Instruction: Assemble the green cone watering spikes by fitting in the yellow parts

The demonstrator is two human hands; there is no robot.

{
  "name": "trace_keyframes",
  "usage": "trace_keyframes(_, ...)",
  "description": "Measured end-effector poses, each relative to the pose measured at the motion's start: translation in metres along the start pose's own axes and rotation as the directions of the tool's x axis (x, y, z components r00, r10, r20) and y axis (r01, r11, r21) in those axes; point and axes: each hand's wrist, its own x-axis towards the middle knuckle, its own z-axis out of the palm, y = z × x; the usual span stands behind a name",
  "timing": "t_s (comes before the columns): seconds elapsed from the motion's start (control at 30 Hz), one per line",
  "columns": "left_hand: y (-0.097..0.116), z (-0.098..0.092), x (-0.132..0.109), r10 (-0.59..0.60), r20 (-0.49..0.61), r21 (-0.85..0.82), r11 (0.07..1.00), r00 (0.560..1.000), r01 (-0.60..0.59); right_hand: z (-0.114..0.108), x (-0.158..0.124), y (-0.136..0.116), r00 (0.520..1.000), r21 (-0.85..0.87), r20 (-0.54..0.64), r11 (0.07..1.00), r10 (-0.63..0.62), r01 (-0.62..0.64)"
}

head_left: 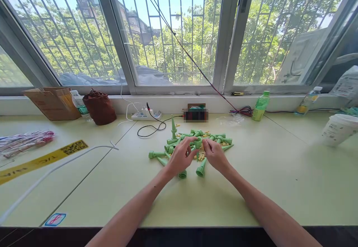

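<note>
A heap of several green cone-shaped plastic spikes (pixel 223 140) and small yellow pieces (pixel 207 132) lies on the pale green table (pixel 279 180). My left hand (pixel 180 157) and my right hand (pixel 214 154) meet over the heap, both with fingers curled. Together they pinch one green plastic piece (pixel 198 142) between their fingertips. Two loose green cones (pixel 201 168) lie just in front of the hands, and one cone (pixel 173 126) stands upright behind the heap.
A power strip (pixel 145 115) with black cable, a small box (pixel 195 113), a green bottle (pixel 260 106), a brown pouch (pixel 99 107), a cardboard box (pixel 53 102), a white cup (pixel 338 128) and a white cord (pixel 56 167) surround the heap. Barred windows stand behind.
</note>
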Motion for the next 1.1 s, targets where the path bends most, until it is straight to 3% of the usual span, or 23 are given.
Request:
trace_keyframes(0.27, 0.0003, -0.0007, 0.0003, 0.011, 0.000, 0.035, 0.999, 1.000, -0.011, -0.0009, -0.0005, -0.0002, 0.999, 0.039, 0.027, 0.999, 0.022, -0.023)
trace_keyframes(0.63, 0.0068, -0.0009, 0.0041, -0.141, -0.114, -0.069, 0.989, 0.983, 0.133, 0.0014, -0.0002, 0.0033, 0.997, 0.165, -0.079, 0.986, 0.019, -0.005)
trace_keyframes(0.77, 0.0083, -0.0026, 0.0056, -0.201, -0.049, -0.072, 0.978, 0.978, 0.198, 0.0004, -0.0006, 0.0027, 0.997, 0.155, -0.074, 0.988, -0.005, 0.016)
trace_keyframes(1.1, 0.0025, 0.0012, 0.0067, -0.356, 0.110, -0.329, 0.868, 0.928, 0.372, -0.0024, -0.0042, -0.0045, 0.995, 0.116, 0.045, 0.990, -0.090, 0.084)
